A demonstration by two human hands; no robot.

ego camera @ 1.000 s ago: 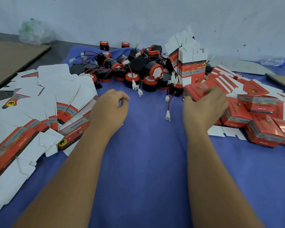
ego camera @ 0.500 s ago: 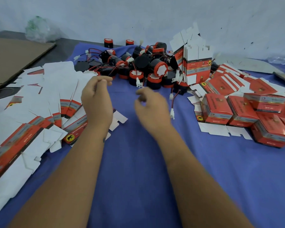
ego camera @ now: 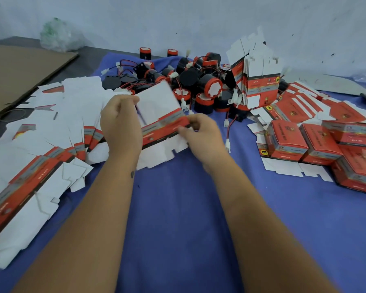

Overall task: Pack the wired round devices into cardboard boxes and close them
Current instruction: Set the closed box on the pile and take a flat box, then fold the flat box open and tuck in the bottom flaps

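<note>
A flat, unfolded red-and-white cardboard box [ego camera: 160,115] is lifted above the blue cloth between my two hands. My left hand [ego camera: 120,125] grips its left edge and my right hand [ego camera: 201,132] pinches its right side at the red band. Behind it lies a heap of black-and-red round devices [ego camera: 199,81] with red wires and white plugs. Several closed red boxes [ego camera: 317,144] stand at the right.
Many flat box blanks [ego camera: 40,132] are spread over the left of the blue cloth [ego camera: 178,208]. A bundle of upright flat boxes [ego camera: 258,81] leans behind the devices. Brown cardboard sheet [ego camera: 19,70] and a plastic bag [ego camera: 57,37] lie at the far left.
My right hand left the closed boxes at the right and came to the middle. Both hands have taken up a flat box from the left pile and hold it raised.
</note>
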